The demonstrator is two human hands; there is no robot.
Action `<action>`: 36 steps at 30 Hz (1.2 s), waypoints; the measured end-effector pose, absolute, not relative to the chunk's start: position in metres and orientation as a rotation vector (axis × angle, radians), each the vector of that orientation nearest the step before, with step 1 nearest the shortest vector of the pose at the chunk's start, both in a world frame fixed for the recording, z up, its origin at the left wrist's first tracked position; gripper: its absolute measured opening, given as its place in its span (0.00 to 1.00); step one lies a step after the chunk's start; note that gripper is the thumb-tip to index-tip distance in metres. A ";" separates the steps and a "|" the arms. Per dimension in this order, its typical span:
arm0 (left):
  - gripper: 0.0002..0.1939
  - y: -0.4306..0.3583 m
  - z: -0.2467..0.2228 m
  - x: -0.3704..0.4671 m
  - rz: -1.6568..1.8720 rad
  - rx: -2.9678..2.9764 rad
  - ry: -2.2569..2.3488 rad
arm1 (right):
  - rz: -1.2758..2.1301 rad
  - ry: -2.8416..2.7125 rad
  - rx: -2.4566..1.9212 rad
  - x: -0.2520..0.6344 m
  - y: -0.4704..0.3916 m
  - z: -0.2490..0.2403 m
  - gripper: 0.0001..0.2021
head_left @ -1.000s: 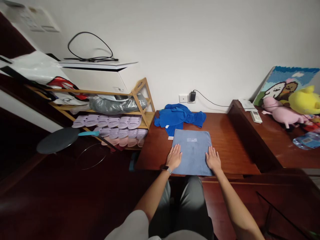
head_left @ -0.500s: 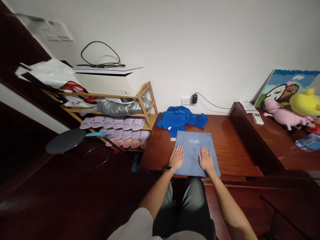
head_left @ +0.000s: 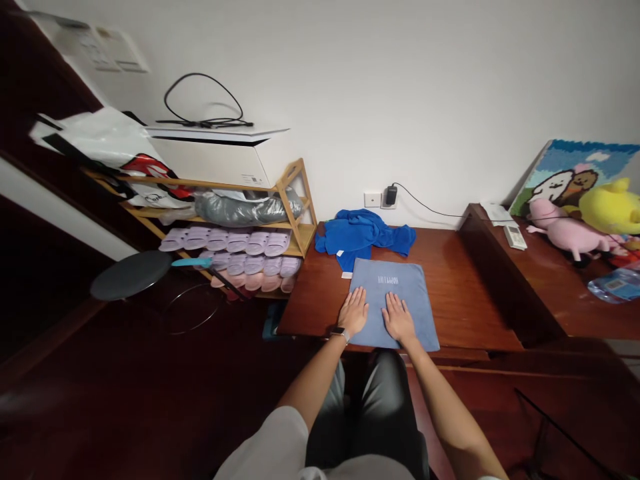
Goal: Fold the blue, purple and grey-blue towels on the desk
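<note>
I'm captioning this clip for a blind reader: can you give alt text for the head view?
Both hands, left hand and right hand, lie flat, palms down, on a light blue towel spread on a dark wooden table. A crumpled darker blue cloth lies behind it by the wall.

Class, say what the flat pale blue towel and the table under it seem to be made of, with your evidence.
Pale blue towel: likely soft matte cloth, perhaps microfibre; no shine, lies limp under both hands. Table: apparently reddish-brown wood, varnished; grain streaks and a soft sheen show.
</note>
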State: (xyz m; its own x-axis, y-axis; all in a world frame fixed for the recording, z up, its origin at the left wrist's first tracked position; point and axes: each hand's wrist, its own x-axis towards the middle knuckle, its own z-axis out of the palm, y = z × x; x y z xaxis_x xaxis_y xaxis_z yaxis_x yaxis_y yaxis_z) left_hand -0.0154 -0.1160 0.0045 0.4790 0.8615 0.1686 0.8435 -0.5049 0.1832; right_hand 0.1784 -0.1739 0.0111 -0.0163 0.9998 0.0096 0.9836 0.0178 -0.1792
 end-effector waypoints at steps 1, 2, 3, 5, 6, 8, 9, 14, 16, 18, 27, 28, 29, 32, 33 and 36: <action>0.32 -0.116 0.005 -0.015 0.365 2.634 1.526 | 0.179 -2.114 -2.143 0.188 -0.175 0.009 0.34; 0.32 -0.117 0.005 -0.015 0.365 2.628 1.531 | 0.171 -2.072 -2.193 0.201 -0.177 0.007 0.34; 0.32 -0.117 0.006 -0.015 0.367 2.617 1.537 | 0.165 -2.024 -2.247 0.215 -0.178 0.005 0.34; 0.32 -0.117 0.008 -0.016 0.371 2.595 1.547 | 0.169 -1.945 -2.334 0.243 -0.179 0.003 0.34; 0.32 -0.117 0.009 -0.016 0.366 2.585 1.550 | 0.178 -1.924 -2.358 0.254 -0.179 0.003 0.34; 0.32 -0.116 0.012 -0.015 0.332 2.563 1.563 | 0.204 -1.918 -2.376 0.267 -0.179 0.003 0.35; 0.32 -0.116 0.014 -0.011 0.313 2.553 1.573 | 0.213 -1.922 -2.377 0.269 -0.179 0.004 0.35; 0.32 -0.128 0.020 0.051 0.427 2.676 1.386 | 0.219 -1.912 -2.380 0.264 -0.179 0.005 0.35; 0.32 -0.139 0.017 0.087 0.478 2.741 1.196 | 0.208 -1.937 -2.368 0.264 -0.179 0.006 0.34; 0.32 -0.149 0.012 0.115 0.461 2.728 1.124 | 0.198 -1.976 -2.354 0.265 -0.180 0.006 0.34; 0.33 -0.125 -0.003 0.032 0.369 2.449 1.701 | 0.219 -1.912 -2.400 0.265 -0.178 0.007 0.34; 0.33 -0.122 -0.002 0.017 0.355 2.424 1.763 | 0.223 -1.913 -2.402 0.264 -0.178 0.007 0.34; 0.33 -0.119 -0.001 0.005 0.343 2.405 1.810 | 0.227 -1.916 -2.401 0.265 -0.178 0.008 0.34; 0.32 -0.119 0.006 -0.001 0.363 2.450 1.797 | 0.230 -1.921 -2.394 0.265 -0.179 0.007 0.34; 0.32 -0.121 0.008 0.008 0.390 2.508 1.721 | 0.226 -1.921 -2.392 0.265 -0.179 0.007 0.34; 0.31 -0.134 0.010 0.057 0.466 2.695 1.380 | 0.209 -1.924 -2.384 0.264 -0.180 0.007 0.34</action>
State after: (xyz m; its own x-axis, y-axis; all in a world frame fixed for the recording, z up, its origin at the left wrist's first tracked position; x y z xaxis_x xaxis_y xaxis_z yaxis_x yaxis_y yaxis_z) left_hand 0.0572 -0.1336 0.0101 0.5484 0.8035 0.2318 0.7797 -0.5914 0.2054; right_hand 0.2644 -0.1800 0.0068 0.2064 0.9765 -0.0612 0.9670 -0.2132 -0.1397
